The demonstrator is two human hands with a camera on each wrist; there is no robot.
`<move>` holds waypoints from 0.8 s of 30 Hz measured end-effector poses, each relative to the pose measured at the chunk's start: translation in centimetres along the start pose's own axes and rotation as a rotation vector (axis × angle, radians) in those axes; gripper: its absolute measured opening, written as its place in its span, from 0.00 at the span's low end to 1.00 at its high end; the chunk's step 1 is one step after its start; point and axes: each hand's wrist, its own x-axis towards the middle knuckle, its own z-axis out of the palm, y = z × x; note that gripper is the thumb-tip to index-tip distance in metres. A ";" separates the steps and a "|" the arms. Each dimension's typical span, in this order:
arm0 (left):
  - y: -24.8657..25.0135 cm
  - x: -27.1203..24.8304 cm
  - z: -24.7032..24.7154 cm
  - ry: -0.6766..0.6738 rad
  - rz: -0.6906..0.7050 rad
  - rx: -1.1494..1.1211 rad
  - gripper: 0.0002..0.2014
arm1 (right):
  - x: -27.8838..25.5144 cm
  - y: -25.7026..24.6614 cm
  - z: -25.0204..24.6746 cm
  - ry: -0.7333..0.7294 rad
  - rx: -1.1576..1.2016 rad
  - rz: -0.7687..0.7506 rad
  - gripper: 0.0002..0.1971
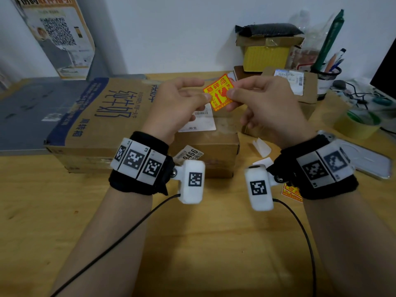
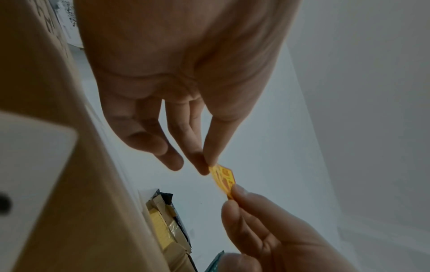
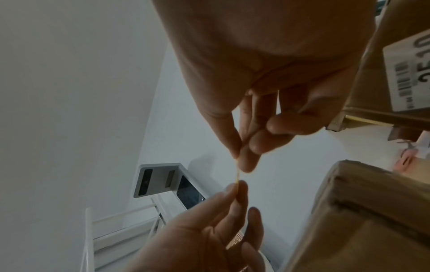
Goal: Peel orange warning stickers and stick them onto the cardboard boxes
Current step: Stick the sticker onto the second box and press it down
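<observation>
Together both hands pinch the orange sticker [image 1: 219,92].

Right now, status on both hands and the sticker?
Left hand and right hand both pinch the orange sticker, held in air above the cardboard box. Not yet stuck down. Nothing between sticker and box.

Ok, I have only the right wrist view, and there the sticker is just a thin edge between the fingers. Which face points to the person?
Observer: The head view shows the printed face of the orange sticker; the left hand and right hand pinch opposite edges.
Operator: Is a box below it?
Observer: Yes, a cardboard box with a white label; the sticker is held above it.
Operator: More stickers?
Observer: A second sticker lies on the table, partly hidden by the right wrist.
</observation>
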 end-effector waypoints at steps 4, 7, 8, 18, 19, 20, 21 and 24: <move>0.0 0.1 -0.9 -0.001 0.006 0.051 0.11 | 0.0 0.6 -0.1 0.016 -0.121 -0.027 0.07; 0.1 0.1 -1.4 -0.042 -0.003 0.135 0.09 | -0.1 0.9 0.0 0.000 -0.208 -0.048 0.11; 0.0 0.1 -1.6 -0.054 -0.003 0.156 0.09 | -0.1 0.9 0.1 -0.005 -0.239 -0.046 0.12; -0.1 0.1 -2.1 -0.061 -0.034 0.275 0.12 | -0.3 0.7 0.2 -0.105 -0.244 0.012 0.07; 0.0 0.1 -2.1 -0.058 -0.034 0.265 0.11 | -0.3 0.7 0.1 -0.104 -0.226 0.024 0.07; 0.0 0.1 -2.1 -0.054 -0.033 0.258 0.10 | -0.2 0.7 0.1 -0.099 -0.205 0.036 0.08; 0.0 0.1 -2.1 -0.056 -0.033 0.258 0.09 | -0.1 0.8 0.1 -0.090 -0.177 0.048 0.08; 0.1 -0.1 -2.3 -0.076 -0.057 0.283 0.03 | 0.2 1.0 0.2 -0.067 -0.074 0.079 0.12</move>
